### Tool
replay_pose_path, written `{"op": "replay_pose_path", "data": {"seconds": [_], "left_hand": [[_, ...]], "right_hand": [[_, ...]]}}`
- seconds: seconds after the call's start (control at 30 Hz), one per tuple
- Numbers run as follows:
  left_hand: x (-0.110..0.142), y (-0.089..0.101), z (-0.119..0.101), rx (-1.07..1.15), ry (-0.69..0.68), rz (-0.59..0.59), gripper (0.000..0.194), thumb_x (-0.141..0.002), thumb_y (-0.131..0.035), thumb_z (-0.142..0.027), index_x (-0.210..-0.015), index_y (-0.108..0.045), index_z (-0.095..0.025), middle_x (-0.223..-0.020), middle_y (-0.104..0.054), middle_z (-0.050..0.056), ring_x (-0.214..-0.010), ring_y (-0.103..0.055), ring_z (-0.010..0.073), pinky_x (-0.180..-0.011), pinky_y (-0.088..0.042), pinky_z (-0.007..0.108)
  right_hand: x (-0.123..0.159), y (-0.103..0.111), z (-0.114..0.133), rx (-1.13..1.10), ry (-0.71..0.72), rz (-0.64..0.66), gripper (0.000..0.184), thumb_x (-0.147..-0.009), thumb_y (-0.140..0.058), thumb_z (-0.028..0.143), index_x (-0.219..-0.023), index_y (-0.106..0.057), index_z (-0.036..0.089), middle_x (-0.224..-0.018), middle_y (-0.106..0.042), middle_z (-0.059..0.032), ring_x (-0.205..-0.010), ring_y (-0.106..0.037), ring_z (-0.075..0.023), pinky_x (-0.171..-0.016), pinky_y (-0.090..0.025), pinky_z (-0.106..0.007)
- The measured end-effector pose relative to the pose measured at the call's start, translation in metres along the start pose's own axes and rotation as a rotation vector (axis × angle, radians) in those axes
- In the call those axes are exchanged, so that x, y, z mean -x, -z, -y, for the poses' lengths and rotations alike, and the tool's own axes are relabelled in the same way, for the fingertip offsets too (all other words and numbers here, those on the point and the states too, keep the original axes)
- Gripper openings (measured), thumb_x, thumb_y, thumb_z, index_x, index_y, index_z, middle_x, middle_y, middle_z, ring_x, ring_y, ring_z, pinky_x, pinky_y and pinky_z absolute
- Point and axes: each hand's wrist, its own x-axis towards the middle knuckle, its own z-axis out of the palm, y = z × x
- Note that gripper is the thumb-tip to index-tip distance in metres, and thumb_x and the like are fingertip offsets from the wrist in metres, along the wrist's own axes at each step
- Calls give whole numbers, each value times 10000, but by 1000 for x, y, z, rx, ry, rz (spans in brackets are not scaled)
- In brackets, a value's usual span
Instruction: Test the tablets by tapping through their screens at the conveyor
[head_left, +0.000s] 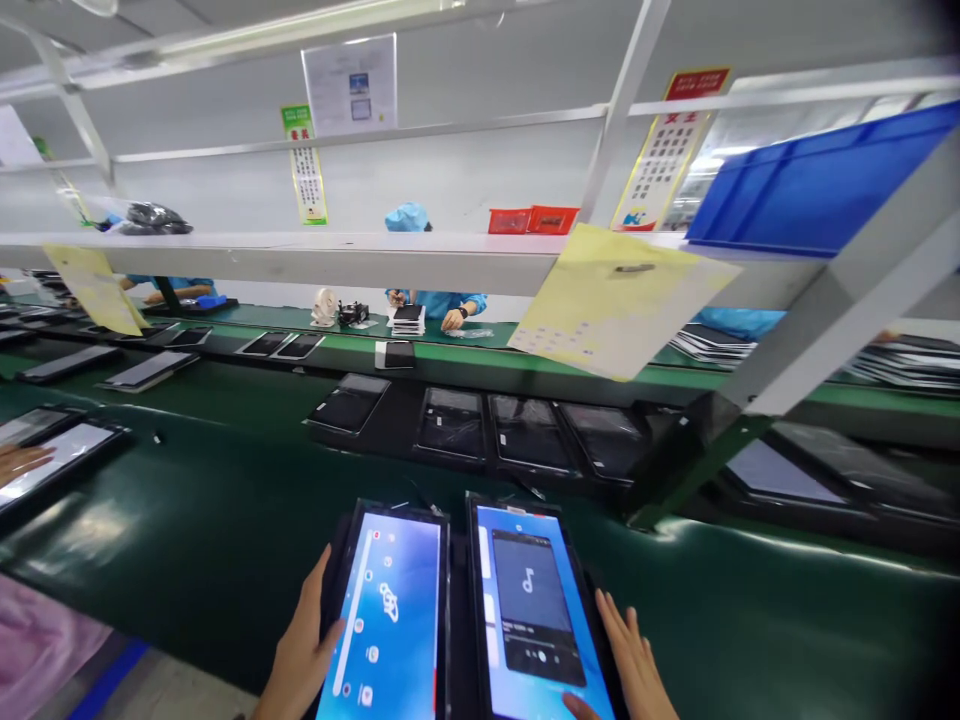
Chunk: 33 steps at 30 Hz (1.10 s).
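Two lit tablets lie side by side in front of me on the green bench. The left tablet (397, 620) shows a blue home screen with app icons. On the right tablet (570, 600) is a dark music player panel with a note symbol. My left hand (300, 640) grips the left tablet's left edge, its thumb at the screen border and its fingers along the side. My right hand (637, 655) rests at the right tablet's right edge with fingers stretched out. Its thumb is over the lower part of that screen. The lower ends of both tablets are cut off.
Several film-covered dark tablets (450, 425) line the bench behind. A white post (802, 330) stands at right, near a yellow sheet (615, 310) hanging from the shelf (360, 262). Another person's hand (26, 460) touches a tablet at far left. A blue-capped co-worker (442, 308) sits opposite.
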Motion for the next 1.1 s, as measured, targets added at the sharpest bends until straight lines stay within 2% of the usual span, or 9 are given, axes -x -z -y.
{"op": "replay_pose_path", "data": {"seconds": [0.13, 0.27, 0.4, 0.57, 0.73, 0.8, 0.9, 0.97, 1.1], "left_hand": [[-1, 1, 4, 26, 48, -6, 998, -815, -365, -790, -1570, -45, -221, -1687, -109, 109, -1536, -160, 355, -1252, -179, 601], [-3, 1, 1, 44, 149, 15, 1013, -797, -345, -836, -1574, -12, -279, -1697, -61, 57, -1538, -137, 364, -1232, -218, 630], [0, -1, 0, -31, 110, -21, 961, -823, -323, -811, -1576, -13, -301, -1700, -49, 9, -1546, -112, 330, -1240, -218, 606], [4, -2, -3, -101, 83, -29, 951, -841, -328, -784, -1579, -27, -265, -1696, -92, 47, -1533, -174, 348, -1203, -306, 607], [3, 0, -8, -158, 29, -24, 930, -850, -391, -737, -1577, -82, -247, -1682, -154, 91, -1508, -248, 372, -1063, -494, 579], [2, -1, -3, -168, 4, -27, 915, -854, -400, -722, -1575, -93, -249, -1679, -165, 97, -1519, -225, 357, -1093, -459, 599], [8, -6, 8, -232, -46, -67, 938, -832, -442, -729, -1569, -164, -221, -1679, -153, 127, -1540, -114, 377, -1168, -302, 679], [18, -11, 12, -284, -97, -123, 919, -845, -443, -718, -1566, -199, -203, -1679, -144, 139, -1542, -55, 387, -1194, -222, 690], [41, -19, 11, -336, -121, -174, 819, -914, -367, -660, -1572, -193, -203, -1670, -181, 146, -1537, -68, 387, -1206, -176, 685]], "right_hand": [[-1, 6, 5, 0, 5, 24, 859, -985, -470, 543, -1586, 95, 306, -1662, -70, -126, -1489, -5, -438, -1116, -214, -765], [-10, 15, 15, 38, -33, 72, 758, -1018, -418, 524, -1580, 66, 368, -1671, -15, -88, -1488, 78, -426, -1121, -178, -768], [-20, 17, 23, 98, 29, 114, 651, -1038, -384, 488, -1574, -21, 424, -1673, 47, -39, -1480, 129, -433, -1122, -156, -775], [-19, 16, 32, 111, 84, 92, 793, -989, -460, 584, -1586, 4, 348, -1667, -2, -106, -1485, 92, -451, -1105, -175, -792], [-17, 16, 35, 123, 99, 83, 909, -934, -516, 660, -1593, -6, 297, -1660, -51, -142, -1487, 65, -461, -1116, -167, -783], [-17, 17, 35, 114, 107, 103, 949, -913, -532, 684, -1594, -3, 288, -1660, -56, -143, -1488, 63, -461, -1129, -151, -773], [-15, 18, 32, 99, 132, 126, 1038, -856, -584, 725, -1593, 4, 290, -1659, -63, -141, -1485, 48, -474, -1129, -151, -776], [-14, 17, 28, 100, 143, 121, 1071, -831, -622, 721, -1592, 5, 302, -1660, -55, -139, -1479, 27, -492, -1111, -173, -794], [-15, 12, 19, 98, 168, 94, 1084, -823, -648, 697, -1592, 12, 311, -1656, -68, -151, -1465, -14, -523, -1057, -227, -836]]}}
